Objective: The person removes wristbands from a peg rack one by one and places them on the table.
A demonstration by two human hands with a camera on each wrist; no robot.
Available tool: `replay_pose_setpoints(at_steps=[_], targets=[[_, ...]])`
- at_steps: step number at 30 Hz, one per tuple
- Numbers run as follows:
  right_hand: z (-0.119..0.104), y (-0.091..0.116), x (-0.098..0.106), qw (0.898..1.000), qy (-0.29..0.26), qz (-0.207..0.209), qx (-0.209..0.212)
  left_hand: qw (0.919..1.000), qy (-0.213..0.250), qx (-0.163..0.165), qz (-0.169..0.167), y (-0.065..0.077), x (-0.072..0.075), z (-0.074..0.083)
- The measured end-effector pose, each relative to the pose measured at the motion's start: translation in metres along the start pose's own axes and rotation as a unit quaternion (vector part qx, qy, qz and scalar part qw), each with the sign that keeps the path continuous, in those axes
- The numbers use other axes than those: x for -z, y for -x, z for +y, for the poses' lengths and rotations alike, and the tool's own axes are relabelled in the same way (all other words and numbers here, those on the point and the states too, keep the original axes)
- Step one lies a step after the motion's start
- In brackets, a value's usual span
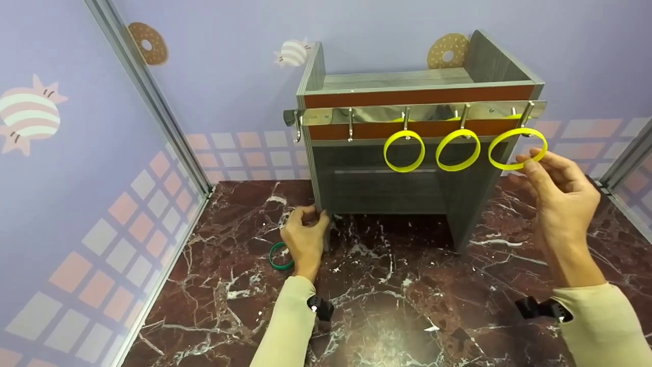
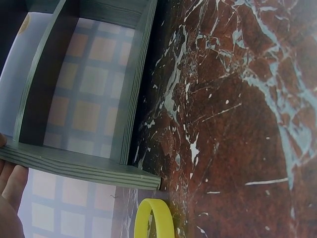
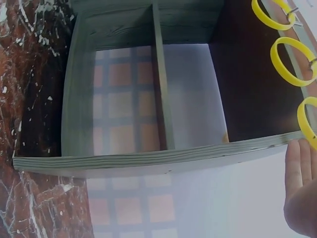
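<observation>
My right hand (image 1: 563,199) pinches the lower right rim of a yellow ring (image 1: 490,149), the rightmost of the rings at the metal hook rail (image 1: 382,113). The top of this ring overlaps the end hook. Two more yellow rings, a middle one (image 1: 439,153) and a left one (image 1: 385,158), hang from neighbouring hooks. Low at the left, my left hand (image 1: 304,235) grips the front edge of the grey wooden rack's side panel (image 2: 74,161), thumb and fingers on either side. In the left wrist view, a yellow ring (image 2: 168,223) appears beside the panel's foot.
A green ring (image 1: 271,259) lies on the dark red marbled tabletop (image 1: 229,316), left of my left wrist. Two hooks at the rail's left hold nothing. The rack (image 1: 389,188) has an inner shelf and stands before a patterned wall (image 1: 239,76); another wall flanks the left.
</observation>
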State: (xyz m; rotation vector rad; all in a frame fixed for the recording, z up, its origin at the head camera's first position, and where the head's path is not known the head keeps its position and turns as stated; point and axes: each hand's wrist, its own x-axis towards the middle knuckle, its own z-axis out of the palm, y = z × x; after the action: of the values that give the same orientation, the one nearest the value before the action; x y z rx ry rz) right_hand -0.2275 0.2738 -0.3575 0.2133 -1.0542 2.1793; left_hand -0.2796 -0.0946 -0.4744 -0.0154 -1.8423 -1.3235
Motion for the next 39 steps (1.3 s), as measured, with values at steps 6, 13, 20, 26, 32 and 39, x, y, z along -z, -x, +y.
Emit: replay_pose_setpoints(at_steps=[6,13,20,26,32,39], targets=[[-0.006,-0.005,-0.008,1.000,-0.025,0.017,-0.001,1.0000,-0.003,0.007,-0.004,0.000,0.001,-0.001],[-0.015,-0.005,-0.014,0.999,-0.043,0.024,0.005,0.9999,0.006,0.012,-0.005,0.000,0.001,-0.002],[-0.023,-0.003,-0.015,0.998,-0.056,0.027,0.001,0.9999,0.009,0.008,-0.002,0.001,0.000,-0.004],[-0.029,-0.002,-0.016,0.995,-0.090,0.031,-0.003,1.0000,0.005,0.003,0.000,0.001,0.000,-0.003],[-0.036,0.000,-0.011,0.992,-0.121,0.041,-0.007,1.0000,0.003,-0.006,0.003,0.001,-0.001,-0.002],[-0.039,0.001,0.000,0.989,-0.133,0.061,-0.011,0.9998,0.019,-0.010,0.002,0.001,-0.001,-0.001]])
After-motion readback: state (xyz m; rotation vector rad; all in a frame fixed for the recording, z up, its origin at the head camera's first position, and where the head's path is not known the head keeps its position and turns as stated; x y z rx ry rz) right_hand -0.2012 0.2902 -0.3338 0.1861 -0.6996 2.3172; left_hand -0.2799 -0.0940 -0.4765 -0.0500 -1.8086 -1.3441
